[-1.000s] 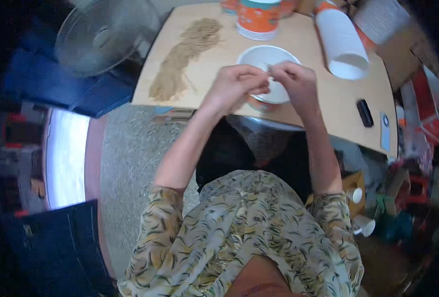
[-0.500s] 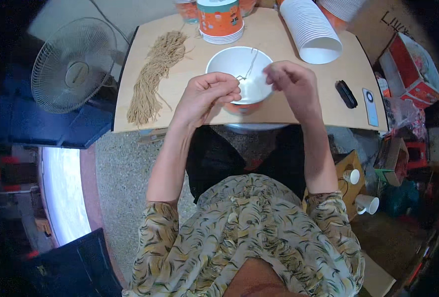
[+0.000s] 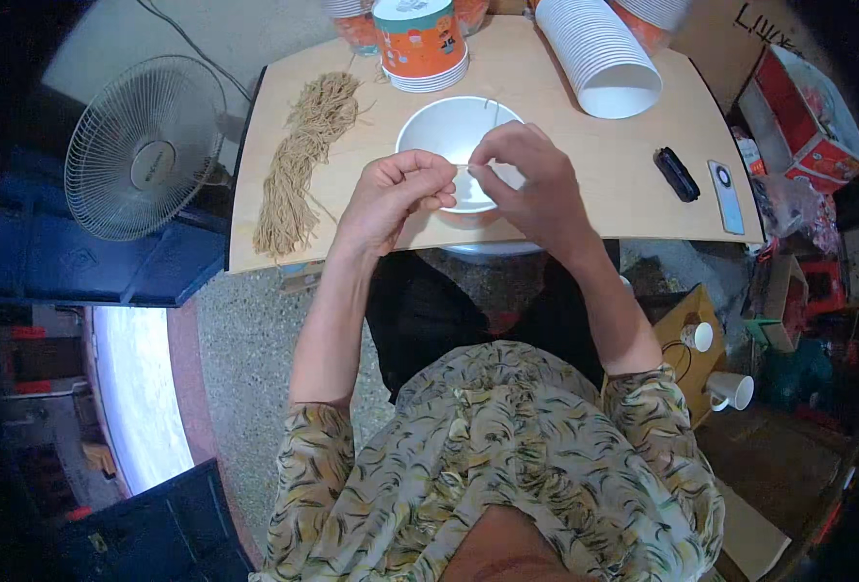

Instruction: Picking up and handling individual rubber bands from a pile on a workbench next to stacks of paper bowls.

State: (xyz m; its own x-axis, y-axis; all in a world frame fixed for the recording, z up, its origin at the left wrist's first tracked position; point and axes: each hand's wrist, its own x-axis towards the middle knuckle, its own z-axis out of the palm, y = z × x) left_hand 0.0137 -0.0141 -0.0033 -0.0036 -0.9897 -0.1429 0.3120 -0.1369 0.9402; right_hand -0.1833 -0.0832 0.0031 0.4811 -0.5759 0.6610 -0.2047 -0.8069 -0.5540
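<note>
A white-lined paper tub (image 3: 432,124) with an orange outside stands at the table's near edge, below both hands. Above it my left hand (image 3: 398,199) is closed in a pinch on a thin cord (image 3: 462,167). My right hand (image 3: 536,189) reaches over the tub's right side, thumb and forefinger pinched together at that cord, close to the left fingertips. A thin strand crosses the tub's far rim. On the left of the table lies a long bundle of tan cords (image 3: 299,175), loose ends fanned toward me.
Behind the tub rises a stack of orange and green tubs (image 3: 420,48). A nested row of white tubs (image 3: 599,58) lies on its side, back right. At right are a small black object (image 3: 677,175) and a phone (image 3: 726,197). A fan (image 3: 148,150) stands left of the table.
My right hand has moved left and in toward the left hand, and its fingers have come together at the cord. My left hand keeps its pinch in nearly the same place.
</note>
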